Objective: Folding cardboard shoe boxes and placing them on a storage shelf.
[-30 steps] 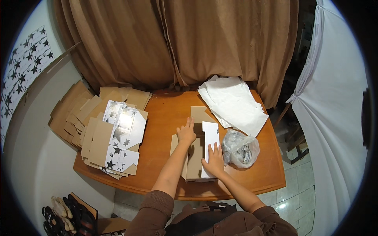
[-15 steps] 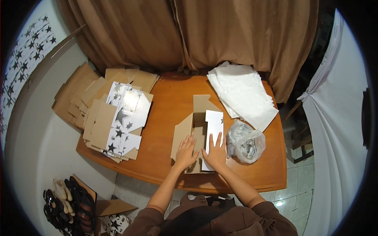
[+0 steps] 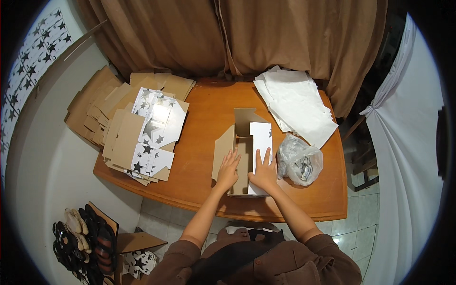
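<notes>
A partly folded cardboard box (image 3: 243,164) stands in front of me near the table's front edge, its top open. It is brown inside, and one brown flap stands up at its far end. My left hand (image 3: 228,171) lies at the box's left side, fingers stretched out toward the left flap (image 3: 219,151). My right hand (image 3: 264,175) rests flat on the white flap (image 3: 261,137) along the right side, fingers spread. A grey star shows at that flap's edge. Neither hand grips anything, and the palms hide the near part of the box.
Flat cardboard pieces (image 3: 121,137), some with a white star-printed face (image 3: 160,118), are stacked at the left. White paper sheets (image 3: 297,102) lie at the back right. A clear plastic bag (image 3: 300,160) of small silvery items sits right of the box. Shoes (image 3: 85,242) stand lower left.
The whole scene sits slightly higher in the picture. Both hands remain on the box with their fingers extended, and the box looks otherwise unchanged.
</notes>
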`<state>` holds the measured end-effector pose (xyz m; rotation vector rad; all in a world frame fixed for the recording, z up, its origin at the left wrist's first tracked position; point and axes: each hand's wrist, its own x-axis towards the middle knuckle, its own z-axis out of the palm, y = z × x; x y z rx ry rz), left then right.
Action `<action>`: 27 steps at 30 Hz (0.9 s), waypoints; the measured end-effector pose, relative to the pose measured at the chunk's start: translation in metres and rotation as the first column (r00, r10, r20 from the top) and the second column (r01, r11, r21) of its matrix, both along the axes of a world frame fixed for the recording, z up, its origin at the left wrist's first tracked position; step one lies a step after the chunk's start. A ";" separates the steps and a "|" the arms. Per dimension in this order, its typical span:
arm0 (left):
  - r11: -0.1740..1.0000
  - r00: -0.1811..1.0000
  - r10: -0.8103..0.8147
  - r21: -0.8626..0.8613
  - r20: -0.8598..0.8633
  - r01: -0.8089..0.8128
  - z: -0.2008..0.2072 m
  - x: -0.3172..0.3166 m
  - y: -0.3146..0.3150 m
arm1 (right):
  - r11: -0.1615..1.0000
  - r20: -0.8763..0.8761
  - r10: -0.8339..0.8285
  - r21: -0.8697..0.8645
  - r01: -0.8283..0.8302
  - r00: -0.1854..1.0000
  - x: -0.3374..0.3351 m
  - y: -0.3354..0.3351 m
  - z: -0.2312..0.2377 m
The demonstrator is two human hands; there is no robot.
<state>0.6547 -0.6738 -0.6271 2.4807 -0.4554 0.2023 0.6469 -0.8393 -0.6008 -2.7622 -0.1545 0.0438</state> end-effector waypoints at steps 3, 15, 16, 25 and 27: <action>0.999 0.999 -0.031 -0.025 0.009 0.031 -0.004 0.005 0.000 | 0.999 -0.054 0.001 -0.052 -0.004 0.999 -0.002 0.003 0.011; 0.985 0.995 -0.094 -0.149 -0.018 0.091 -0.001 0.013 0.003 | 0.983 0.118 0.015 -0.183 0.007 0.993 -0.003 0.003 -0.016; 0.984 0.995 -0.102 -0.150 -0.023 0.097 0.007 0.010 0.002 | 0.989 0.211 0.024 -0.145 0.007 0.977 -0.003 -0.001 -0.022; 0.731 0.654 -0.669 -0.473 -0.354 0.492 0.080 -0.037 0.018 | 0.938 0.202 0.004 0.339 -0.074 0.979 0.013 -0.039 -0.031; 0.777 0.659 -0.622 -0.436 -0.422 0.454 0.086 -0.036 0.014 | 0.934 0.172 -0.017 0.354 -0.046 0.985 0.012 -0.040 -0.025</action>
